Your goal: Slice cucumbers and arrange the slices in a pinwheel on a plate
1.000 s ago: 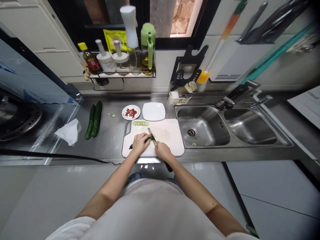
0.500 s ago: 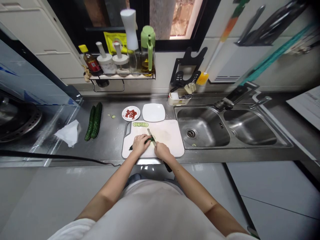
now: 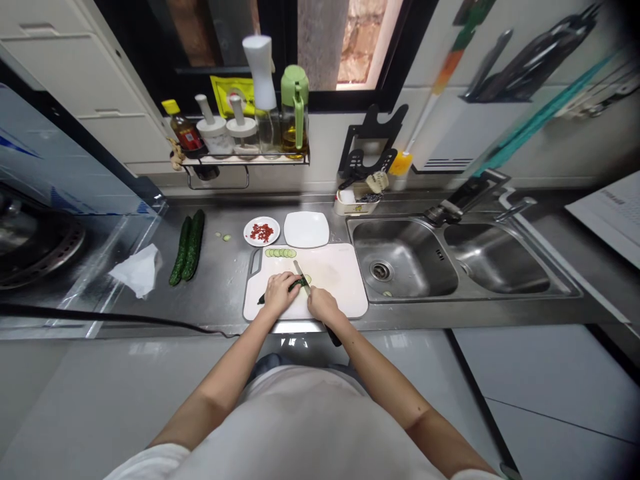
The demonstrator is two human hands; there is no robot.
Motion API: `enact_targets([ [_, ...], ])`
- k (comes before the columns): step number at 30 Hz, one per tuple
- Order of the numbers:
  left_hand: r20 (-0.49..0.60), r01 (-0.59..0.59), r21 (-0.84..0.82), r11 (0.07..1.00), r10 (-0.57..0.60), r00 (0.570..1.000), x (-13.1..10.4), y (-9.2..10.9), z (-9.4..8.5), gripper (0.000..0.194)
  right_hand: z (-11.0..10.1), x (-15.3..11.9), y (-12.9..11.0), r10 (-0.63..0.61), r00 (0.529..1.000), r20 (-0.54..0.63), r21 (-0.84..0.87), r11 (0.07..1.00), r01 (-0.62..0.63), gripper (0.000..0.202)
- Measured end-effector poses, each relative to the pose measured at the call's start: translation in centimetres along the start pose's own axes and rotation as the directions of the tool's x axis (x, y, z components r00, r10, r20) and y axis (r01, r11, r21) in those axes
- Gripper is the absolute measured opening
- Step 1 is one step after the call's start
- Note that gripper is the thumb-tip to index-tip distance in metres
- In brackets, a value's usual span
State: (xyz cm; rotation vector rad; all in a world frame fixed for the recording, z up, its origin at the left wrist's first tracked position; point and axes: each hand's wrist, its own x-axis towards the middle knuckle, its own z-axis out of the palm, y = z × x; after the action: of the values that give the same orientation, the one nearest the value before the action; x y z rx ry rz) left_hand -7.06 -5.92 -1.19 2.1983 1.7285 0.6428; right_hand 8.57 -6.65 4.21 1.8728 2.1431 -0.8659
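On the white cutting board (image 3: pixel 345 280), my left hand (image 3: pixel 281 292) is closed over a dark green cucumber (image 3: pixel 296 285), whose tip sticks out to the left. My right hand (image 3: pixel 323 305) grips a knife (image 3: pixel 299 270) with a dark handle that juts past the board's front edge. The blade lies against the cucumber's right end, beside a fresh pale slice (image 3: pixel 308 279). A row of several cucumber slices (image 3: pixel 281 253) rests along the back of the board. Just behind stand a white plate of chopped red pieces (image 3: pixel 261 232) and a bare square white plate (image 3: pixel 307 230).
Two whole cucumbers (image 3: pixel 187 248) and a crumpled white cloth or tissue (image 3: pixel 137 269) lie to the left. A double sink (image 3: pixel 407 260) is on the right. Behind, a wall rack (image 3: pixel 245 160) carries bottles and jars. A dark cable (image 3: pixel 125 317) runs along the counter's front left.
The view has tilted slightly, so everything sits a little lower. More of the pale slice shows beside the blade. Both hands keep their holds on the cucumber and knife.
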Motion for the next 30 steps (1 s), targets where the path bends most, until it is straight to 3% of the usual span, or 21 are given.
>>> enact_targets([
  [14, -0.008, 0.012, 0.003, 1.0, -0.012, 1.0, 0.0, 0.1, -0.2, 0.024, -0.2, -0.6, -0.6, 0.027, 0.999, 0.024, -0.02, 0.999, -0.027, 0.032],
  [30, 0.025, 0.065, -0.023, 0.998, -0.064, 0.998, 0.1, 0.4, -0.5, 0.024, 1.7, -5.6, 1.9, 0.042, 0.997, 0.071, -0.091, 0.995, -0.035, 0.028],
])
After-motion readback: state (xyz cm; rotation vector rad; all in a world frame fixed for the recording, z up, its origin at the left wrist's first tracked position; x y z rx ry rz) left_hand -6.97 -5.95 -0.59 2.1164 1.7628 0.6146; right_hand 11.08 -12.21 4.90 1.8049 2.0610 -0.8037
